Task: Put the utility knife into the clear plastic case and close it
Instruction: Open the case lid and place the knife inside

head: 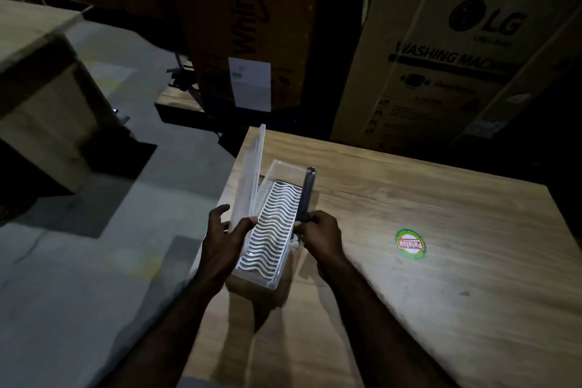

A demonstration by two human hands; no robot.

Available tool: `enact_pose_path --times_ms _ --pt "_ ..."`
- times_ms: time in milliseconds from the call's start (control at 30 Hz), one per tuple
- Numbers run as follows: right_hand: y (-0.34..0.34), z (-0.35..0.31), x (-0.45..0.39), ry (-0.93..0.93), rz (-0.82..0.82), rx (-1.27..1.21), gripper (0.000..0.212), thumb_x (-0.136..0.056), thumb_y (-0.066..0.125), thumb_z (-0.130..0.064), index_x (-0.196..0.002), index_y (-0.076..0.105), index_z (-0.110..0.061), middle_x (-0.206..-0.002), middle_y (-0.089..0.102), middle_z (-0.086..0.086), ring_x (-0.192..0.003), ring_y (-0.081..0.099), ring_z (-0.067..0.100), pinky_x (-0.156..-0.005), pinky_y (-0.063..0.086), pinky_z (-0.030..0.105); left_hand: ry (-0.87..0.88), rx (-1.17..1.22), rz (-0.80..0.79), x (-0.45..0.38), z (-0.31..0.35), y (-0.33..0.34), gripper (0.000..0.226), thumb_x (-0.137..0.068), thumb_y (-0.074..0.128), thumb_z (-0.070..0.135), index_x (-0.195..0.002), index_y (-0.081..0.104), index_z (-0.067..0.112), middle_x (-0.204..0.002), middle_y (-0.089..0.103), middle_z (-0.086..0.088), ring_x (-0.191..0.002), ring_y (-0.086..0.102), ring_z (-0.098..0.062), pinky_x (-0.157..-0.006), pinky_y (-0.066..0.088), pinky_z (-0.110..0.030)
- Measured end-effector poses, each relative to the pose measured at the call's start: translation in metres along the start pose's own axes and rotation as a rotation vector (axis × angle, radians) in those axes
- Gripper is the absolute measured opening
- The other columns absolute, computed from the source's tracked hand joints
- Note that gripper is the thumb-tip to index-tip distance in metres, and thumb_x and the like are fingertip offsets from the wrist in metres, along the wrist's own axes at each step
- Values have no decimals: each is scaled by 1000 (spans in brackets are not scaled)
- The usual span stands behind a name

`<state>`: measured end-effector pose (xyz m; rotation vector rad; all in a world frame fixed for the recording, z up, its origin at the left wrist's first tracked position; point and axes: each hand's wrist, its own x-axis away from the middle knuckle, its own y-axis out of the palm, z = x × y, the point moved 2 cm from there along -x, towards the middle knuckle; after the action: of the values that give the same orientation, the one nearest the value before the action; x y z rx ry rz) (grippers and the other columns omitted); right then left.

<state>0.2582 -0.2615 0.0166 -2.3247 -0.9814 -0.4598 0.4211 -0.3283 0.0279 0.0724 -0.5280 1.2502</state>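
A clear plastic case (277, 274) lies open at the left edge of the wooden table (441, 261), with a white wavy insert (272, 224) in its bottom. Its lid (250, 179) stands nearly upright on the left side. My left hand (225, 239) grips the lid's near end between thumb and fingers. My right hand (318, 233) holds the near end of a dark grey utility knife (306, 192). The knife points away from me and runs along the case's right wall, just above the rim.
A round green and red sticker (410, 244) lies on the table to the right. Large cardboard appliance boxes (441, 50) stand behind the table. Another wooden table (37, 79) is at the far left across a grey floor (78, 277).
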Motion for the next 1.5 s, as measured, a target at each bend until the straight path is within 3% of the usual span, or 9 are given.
enact_pose_path --times_ms 67,167,267,433,600,800,1100,1300,1500 --pt "16 -10 -5 -39 -7 117 17 -61 67 -17 -76 71 -13 -82 76 10 -85 70 32 -72 54 38 -30 25 -5 -5 -6 -7 74 -52 66 63 -118 42 41 -120 61 -11 -104 58 -22 -94 47 -44" --pt "30 -14 -7 -70 0 272 20 -66 65 -17 -83 71 -10 -90 76 14 -94 69 33 -77 53 33 -34 68 -12 -3 -8 -6 71 -58 67 57 -122 43 37 -118 60 -9 -103 56 -19 -89 45 -39" --pt "37 -13 -4 -88 18 406 26 -77 58 -13 -102 64 -9 -112 68 20 -109 62 40 -86 51 37 -41 95 -5 1 -9 0 65 -62 64 53 -122 44 35 -115 59 -7 -99 54 -18 -85 42 -35" --pt "41 -11 7 -264 58 641 41 -84 48 -7 -125 44 -10 -115 62 24 -110 59 46 -85 51 45 -26 86 -32 5 -8 8 64 -57 66 58 -114 44 41 -115 61 -8 -101 57 -18 -89 45 -37" --pt "50 -2 9 -309 23 740 32 -93 42 -15 -124 52 -12 -118 62 20 -114 59 42 -91 50 43 -34 83 -30 4 -10 12 53 -73 70 44 -119 45 38 -116 62 -8 -99 57 -17 -82 40 -32" --pt "55 5 7 -320 10 841 28 -99 37 -18 -115 57 -6 -119 62 18 -114 60 37 -92 49 39 -40 90 -30 1 -14 13 57 -69 71 47 -119 44 40 -118 64 -8 -102 58 -15 -82 41 -31" --pt "55 4 3 -364 -51 985 23 -92 47 -7 -109 61 -5 -114 65 17 -112 63 35 -89 52 39 -45 143 -23 1 -9 16 54 -76 69 39 -124 44 33 -114 60 -5 -88 54 -3 -68 40 -22" --pt "46 7 -6 -342 -11 995 26 -93 40 -5 -110 61 -4 -115 65 16 -111 62 35 -90 52 39 -66 162 -41 5 -13 21 62 -65 68 52 -121 44 36 -115 58 -5 -92 55 -7 -79 44 -31" --pt "45 9 -9 -347 -18 1025 25 -93 42 -5 -110 60 -4 -114 65 17 -111 63 36 -88 53 39 -71 153 -53 5 -15 25 55 -78 68 38 -127 43 29 -113 58 -4 -84 52 3 -63 39 -21"
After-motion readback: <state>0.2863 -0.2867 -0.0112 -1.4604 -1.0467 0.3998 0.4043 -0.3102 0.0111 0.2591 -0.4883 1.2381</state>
